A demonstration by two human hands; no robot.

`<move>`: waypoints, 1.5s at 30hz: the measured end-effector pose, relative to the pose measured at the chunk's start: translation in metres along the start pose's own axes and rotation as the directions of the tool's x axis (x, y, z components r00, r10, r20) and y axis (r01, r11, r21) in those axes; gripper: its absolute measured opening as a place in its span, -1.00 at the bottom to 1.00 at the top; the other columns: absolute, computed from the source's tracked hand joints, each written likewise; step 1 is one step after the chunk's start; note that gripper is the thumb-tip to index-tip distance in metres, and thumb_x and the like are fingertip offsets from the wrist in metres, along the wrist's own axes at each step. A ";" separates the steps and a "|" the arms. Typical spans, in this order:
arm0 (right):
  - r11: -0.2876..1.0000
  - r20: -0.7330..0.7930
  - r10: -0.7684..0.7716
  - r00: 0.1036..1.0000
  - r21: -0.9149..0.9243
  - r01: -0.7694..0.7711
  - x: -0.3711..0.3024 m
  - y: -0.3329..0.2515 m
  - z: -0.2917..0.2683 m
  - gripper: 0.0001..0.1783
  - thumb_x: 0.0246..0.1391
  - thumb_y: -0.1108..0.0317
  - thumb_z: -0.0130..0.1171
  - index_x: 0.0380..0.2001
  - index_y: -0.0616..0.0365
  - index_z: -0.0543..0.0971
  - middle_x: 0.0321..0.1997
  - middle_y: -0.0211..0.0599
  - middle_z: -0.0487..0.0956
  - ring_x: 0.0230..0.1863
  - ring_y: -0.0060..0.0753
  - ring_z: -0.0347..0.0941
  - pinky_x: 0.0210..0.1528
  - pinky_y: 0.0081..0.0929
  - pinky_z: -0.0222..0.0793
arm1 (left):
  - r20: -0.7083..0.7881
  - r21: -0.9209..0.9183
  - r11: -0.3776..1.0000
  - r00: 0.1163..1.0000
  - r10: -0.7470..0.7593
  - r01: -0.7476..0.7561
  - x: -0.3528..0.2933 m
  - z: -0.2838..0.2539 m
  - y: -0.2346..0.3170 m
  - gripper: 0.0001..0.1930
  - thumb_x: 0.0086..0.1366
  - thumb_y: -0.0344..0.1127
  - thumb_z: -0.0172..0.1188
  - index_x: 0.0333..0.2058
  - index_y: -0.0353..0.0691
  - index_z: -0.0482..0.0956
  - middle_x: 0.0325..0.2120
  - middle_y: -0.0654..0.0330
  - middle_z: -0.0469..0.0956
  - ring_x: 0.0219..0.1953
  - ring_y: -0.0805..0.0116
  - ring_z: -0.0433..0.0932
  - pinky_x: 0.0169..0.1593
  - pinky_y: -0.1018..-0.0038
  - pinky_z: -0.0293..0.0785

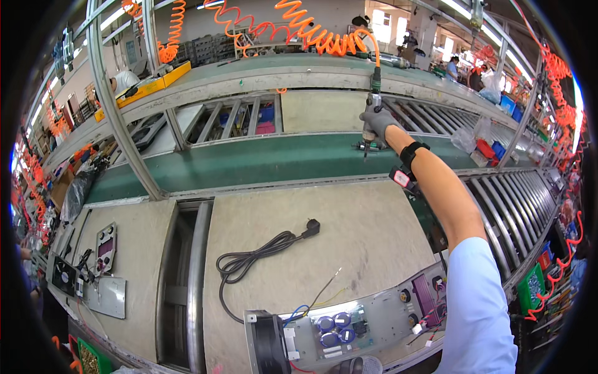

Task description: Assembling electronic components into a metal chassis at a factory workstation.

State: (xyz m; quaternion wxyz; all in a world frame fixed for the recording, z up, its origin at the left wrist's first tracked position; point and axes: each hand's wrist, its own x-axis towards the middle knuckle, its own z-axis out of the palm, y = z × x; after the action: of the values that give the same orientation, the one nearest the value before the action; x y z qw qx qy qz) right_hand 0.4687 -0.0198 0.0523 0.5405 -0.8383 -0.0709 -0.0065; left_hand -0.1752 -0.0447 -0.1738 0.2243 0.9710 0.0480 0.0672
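My right hand, in a grey glove, reaches far forward and is closed around a pneumatic screwdriver. The tool hangs upright from an orange coiled air hose, its bit pointing down over the green conveyor belt. At the lower edge, dark grey finger-like shapes may be my gloved left hand; most is cut off. They lie beside an open metal chassis with a black fan, a circuit board with blue capacitors and loose wires. A black power cord with a plug runs from it.
A pale board lies under the chassis. Another unit with a fan sits on the left board. Metal rollers flank the right side, and a metal post rises at left. Beyond the green belt runs a raised shelf.
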 end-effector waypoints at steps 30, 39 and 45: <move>-0.188 0.919 -0.052 0.392 -0.394 0.900 -0.448 -0.041 0.068 -0.81 -0.09 0.33 0.18 -0.45 0.15 0.71 -0.38 0.01 0.68 -0.28 0.01 0.66 -0.18 -0.13 0.55 | -0.772 0.074 0.502 0.369 -0.518 0.862 -0.331 -0.138 -0.072 -0.09 -0.21 -0.10 0.52 0.16 -0.28 0.35 -0.07 -0.08 0.43 0.00 -0.17 0.36 0.08 -0.04 0.33; -0.028 0.857 0.012 0.516 -0.515 0.856 -0.376 0.027 0.112 -0.75 -0.06 0.29 0.18 -0.40 0.21 0.71 -0.25 0.09 0.68 -0.18 0.09 0.64 -0.09 -0.17 0.58 | -0.874 0.018 0.059 0.044 -0.484 0.998 -0.452 -0.182 -0.106 -0.11 -0.12 0.05 0.50 0.15 -0.28 0.37 -0.07 -0.07 0.47 0.00 -0.11 0.40 0.10 0.03 0.33; 0.183 0.825 0.058 0.563 -0.563 0.806 -0.397 -0.005 0.086 -0.73 -0.11 0.27 0.22 -0.53 0.32 0.67 -0.46 0.07 0.65 -0.41 0.03 0.63 -0.28 -0.17 0.55 | -0.844 -0.083 -0.184 -0.167 -0.510 0.979 -0.489 -0.191 -0.141 -0.09 -0.12 0.14 0.49 0.15 -0.26 0.41 -0.05 -0.09 0.50 0.04 -0.14 0.42 0.10 0.02 0.40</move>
State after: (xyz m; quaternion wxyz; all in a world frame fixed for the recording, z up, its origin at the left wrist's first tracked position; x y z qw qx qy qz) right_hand 0.0698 0.0155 -0.0135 -0.1477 -0.8562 -0.4805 0.1189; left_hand -0.6952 0.1029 -0.1192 -0.1871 0.5497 0.7910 0.1925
